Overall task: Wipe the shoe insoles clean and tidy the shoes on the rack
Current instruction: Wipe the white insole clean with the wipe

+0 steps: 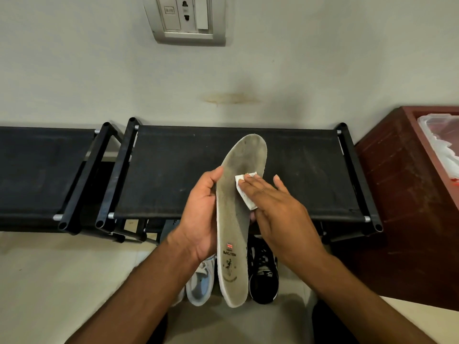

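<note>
A long grey insole (233, 219), dirty near the toe and printed with a small flag logo near the heel, stands upright in front of me. My left hand (202, 219) grips its left edge from behind, thumb on the front. My right hand (270, 207) presses a small white wipe (242, 188) flat against the insole's middle with straight fingers. Below on the floor sit a white shoe (201, 284) and a black sneaker (263, 276), both partly hidden by the insole and my arms.
A black fabric-topped shoe rack (298, 175) stands against the wall, with a second rack (37, 170) to its left. A dark red wooden cabinet (407, 207) is on the right, with a clear plastic container (439, 135) on top. A wall socket (186, 18) is above.
</note>
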